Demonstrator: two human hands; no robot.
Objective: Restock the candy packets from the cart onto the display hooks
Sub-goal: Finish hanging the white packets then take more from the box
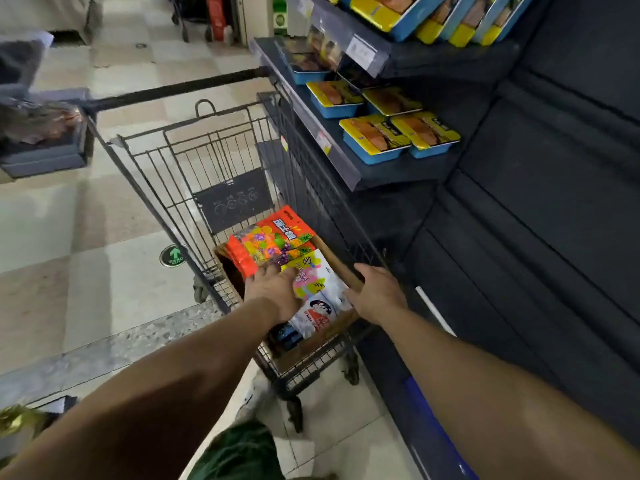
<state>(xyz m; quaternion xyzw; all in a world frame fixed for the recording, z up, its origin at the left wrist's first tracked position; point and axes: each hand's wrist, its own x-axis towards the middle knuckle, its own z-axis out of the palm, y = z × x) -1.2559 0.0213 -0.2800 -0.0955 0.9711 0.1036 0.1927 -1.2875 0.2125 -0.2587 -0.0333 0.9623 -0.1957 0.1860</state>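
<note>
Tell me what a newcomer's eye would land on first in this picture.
First, the bright orange candy packets standing in the cardboard box inside the shopping cart at centre. Both bare hands reach in: the left hand lies on the packets, the right hand grips the box's right edge. Upper right, blue-and-yellow trays sit on a dark shelf.

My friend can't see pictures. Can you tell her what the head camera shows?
Two bare hands reach into a cardboard box in a shopping cart: the left hand rests on candy packets, and the right hand grips the box's edge. Blue and yellow boxes sit on a dark shelf beside the cart.
</note>
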